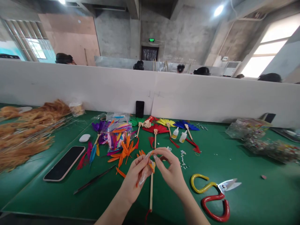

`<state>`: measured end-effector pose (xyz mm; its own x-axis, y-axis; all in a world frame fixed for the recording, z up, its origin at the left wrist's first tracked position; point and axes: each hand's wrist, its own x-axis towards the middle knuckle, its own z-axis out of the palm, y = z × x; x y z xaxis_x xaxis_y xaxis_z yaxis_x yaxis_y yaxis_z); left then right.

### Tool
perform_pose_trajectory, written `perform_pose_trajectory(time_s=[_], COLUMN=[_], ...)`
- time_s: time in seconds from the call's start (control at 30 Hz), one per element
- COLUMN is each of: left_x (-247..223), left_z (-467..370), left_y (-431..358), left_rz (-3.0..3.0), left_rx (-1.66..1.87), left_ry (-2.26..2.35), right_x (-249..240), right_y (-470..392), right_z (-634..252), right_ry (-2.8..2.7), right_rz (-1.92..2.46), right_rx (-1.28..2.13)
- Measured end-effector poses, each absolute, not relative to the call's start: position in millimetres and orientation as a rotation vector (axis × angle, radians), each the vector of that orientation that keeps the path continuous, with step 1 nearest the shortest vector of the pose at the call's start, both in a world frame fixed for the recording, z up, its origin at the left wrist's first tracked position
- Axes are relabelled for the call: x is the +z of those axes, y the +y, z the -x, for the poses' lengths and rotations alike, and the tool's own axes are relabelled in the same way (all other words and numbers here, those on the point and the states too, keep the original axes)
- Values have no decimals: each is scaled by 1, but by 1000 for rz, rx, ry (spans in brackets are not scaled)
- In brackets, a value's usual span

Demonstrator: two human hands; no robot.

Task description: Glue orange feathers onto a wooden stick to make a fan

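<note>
My left hand (138,170) is closed round a small orange-and-whitish piece (152,166), partly hidden by the fingers, so its kind is unclear. Close against it, my right hand (169,165) pinches thumb and fingers together at the tip of the left fingers, where a bit of orange shows. Below both hands a pale wooden stick (151,193) with a red cord at its lower end lies on the green table. Orange feathers (126,150) are spread just beyond my left hand. Small white beads (183,159) lie past my right hand.
Red-and-yellow-handled scissors (220,187) lie at right. Tweezers (93,180), a phone (64,163) and dried grass (30,131) are at left. Red (156,128), yellow (166,122) and blue (187,125) feather fans, plus glue bottles (182,136), lie ahead, before a white partition (105,87).
</note>
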<state>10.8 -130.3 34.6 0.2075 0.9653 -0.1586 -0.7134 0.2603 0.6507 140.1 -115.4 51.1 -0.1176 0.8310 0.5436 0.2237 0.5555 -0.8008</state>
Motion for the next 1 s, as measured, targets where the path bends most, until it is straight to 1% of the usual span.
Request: perform_pose_trajectory(time_s=[0.23,0.63,0.73,0.9,1.0], left_x=[34,40,44,50,55], left_z=[-17,-11,-10,-5,2], left_y=[-130,-134,-133,-129,-123], left_rz=[-367,-591,-648,-830,-951], left_rx=[1304,1256,1271,1230,1212], left_ry=[629,575,624,781,883], right_x=[50,57,59,68,79], right_y=[-120,-119,-117,-108,-103], right_z=[-140,-151,-153,-155,-160], right_ry=[-1710,-1746,-1772,-1849,-1870], right_rz=[914,915,942,928,893], right_rx=[522,558,408,-12,-181])
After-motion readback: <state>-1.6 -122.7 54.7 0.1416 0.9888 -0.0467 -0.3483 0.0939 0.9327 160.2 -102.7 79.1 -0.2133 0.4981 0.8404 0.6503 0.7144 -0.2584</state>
